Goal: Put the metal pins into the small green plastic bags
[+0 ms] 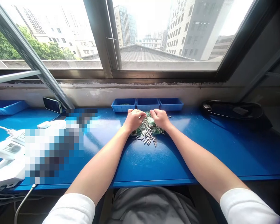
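Observation:
A pile of thin metal pins with green pieces among them lies on the blue table. My left hand is over the pile's left side, its thumb and fingertips pinched together; whatever is between them is too small to name. At the pile's right side, my right hand has its fingers curled in and closed, and what they hold is hidden. The two hands are a short gap apart. Just behind them stand three blue bins, the left one with small green bits inside, the middle and right beside it.
White plugs and cables crowd the left side, next to a pixelated area. A phone leans near a metal frame, with a blue tray farther left. A black bag-like item rests at the back right, below the window.

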{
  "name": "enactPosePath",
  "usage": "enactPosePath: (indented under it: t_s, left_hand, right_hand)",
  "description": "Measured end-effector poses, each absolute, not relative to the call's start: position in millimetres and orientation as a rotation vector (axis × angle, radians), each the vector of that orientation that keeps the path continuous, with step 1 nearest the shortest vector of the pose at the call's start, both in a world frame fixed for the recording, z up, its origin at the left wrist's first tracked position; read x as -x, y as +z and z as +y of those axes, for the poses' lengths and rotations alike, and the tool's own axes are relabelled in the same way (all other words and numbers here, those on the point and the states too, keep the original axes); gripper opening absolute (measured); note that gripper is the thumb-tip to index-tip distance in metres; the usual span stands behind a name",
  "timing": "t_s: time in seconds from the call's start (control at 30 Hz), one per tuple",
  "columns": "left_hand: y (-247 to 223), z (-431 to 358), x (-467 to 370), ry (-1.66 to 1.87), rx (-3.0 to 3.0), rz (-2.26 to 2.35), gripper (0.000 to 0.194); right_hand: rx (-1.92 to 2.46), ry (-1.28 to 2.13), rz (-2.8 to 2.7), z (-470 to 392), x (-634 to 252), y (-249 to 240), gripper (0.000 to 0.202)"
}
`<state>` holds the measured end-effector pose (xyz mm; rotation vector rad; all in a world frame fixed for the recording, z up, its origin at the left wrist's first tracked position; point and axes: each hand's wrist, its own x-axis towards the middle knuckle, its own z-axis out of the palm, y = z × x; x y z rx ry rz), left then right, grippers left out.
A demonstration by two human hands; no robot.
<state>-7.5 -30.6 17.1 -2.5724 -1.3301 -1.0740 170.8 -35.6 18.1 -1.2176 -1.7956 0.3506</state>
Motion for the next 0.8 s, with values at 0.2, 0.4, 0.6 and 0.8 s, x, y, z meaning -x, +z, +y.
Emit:
enactPosePath:
  t_s: [0.2, 0.4, 0.6, 0.8]
  left_hand:
    - [16.6, -30.1, 7.5, -0.99, 2.561, -1.357, 0.022]
    - [18.8, -33.2, 6.4, -1.008, 2.589, -1.342, 0.021]
    - [17.1, -32.6, 4.3, -1.039, 2.612, -1.318, 0.016]
    - [15.5, -29.0, 4.8, -1.061, 2.627, -1.362, 0.013]
  right_hand:
    - [1.09, 0.418, -1.814, -37.5, -171.0, 16.8, 0.025]
    - [1.189, 0.341, -1.853, -36.2, -173.3, 15.2, 0.026]
    - [1.162, 0.434, -1.777, -35.7, -171.1, 14.6, 0.026]
    - [0.95, 0.689, -1.764, -42.0, -167.3, 18.6, 0.026]
